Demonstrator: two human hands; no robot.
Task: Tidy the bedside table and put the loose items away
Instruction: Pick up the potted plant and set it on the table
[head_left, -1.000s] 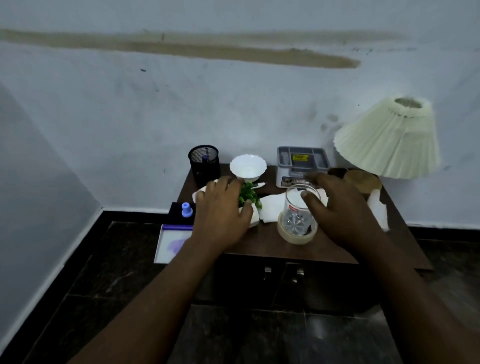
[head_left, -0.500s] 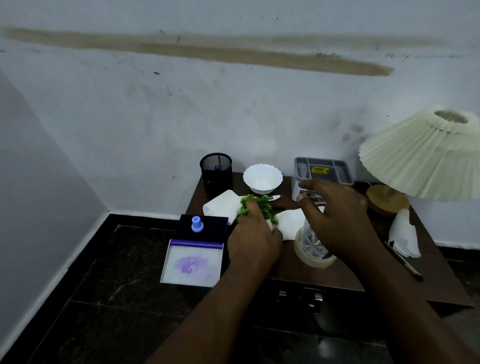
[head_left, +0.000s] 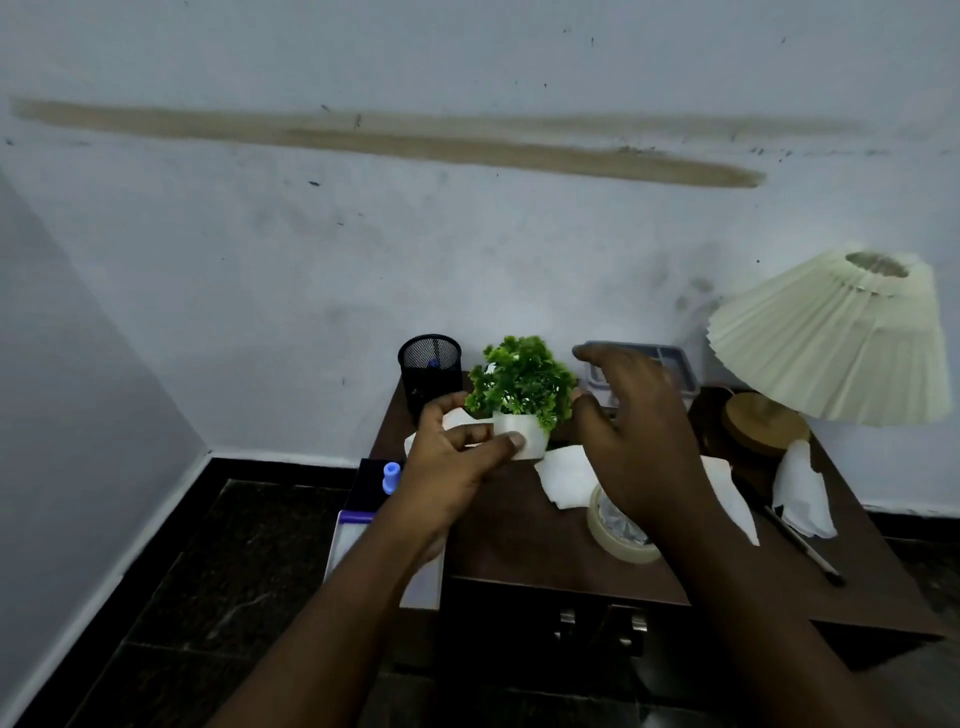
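— Starting at the left, what have you got?

— On the floor just left of the bedside table (head_left: 519, 540) sits a purple box (head_left: 349, 540) with a small blue bottle (head_left: 392, 475) on it. At the table's far left corner stands the black mesh pen cup (head_left: 430, 364). Next comes my left hand (head_left: 452, 462). Its thumb and fingers pinch the white pot (head_left: 519, 423) of the little plant (head_left: 522, 382), which is held up off the tabletop, just right of the cup.

— And the other hand?

— My right hand (head_left: 639, 431) hovers just right of the leaves, fingers spread and loose, gripping nothing. I cannot tell whether the thumb brushes the foliage.

— What worries you?

— The pinch is on the near wall of the pot only, so I reckon it could tip or slip if I swing it quickly. Under my right wrist a clear glass (head_left: 618, 525) stands near the front edge, with loose tissues (head_left: 566, 475) beside it. A careless forearm could knock the glass over or off the table. Further right, the lamp shade (head_left: 831, 338) hangs tilted over its wooden base (head_left: 763, 421) and would be easy to bump. A crumpled tissue (head_left: 800, 488) and a pen (head_left: 810, 553) lie at the right edge, and I'd guess the pen is close enough to roll off.
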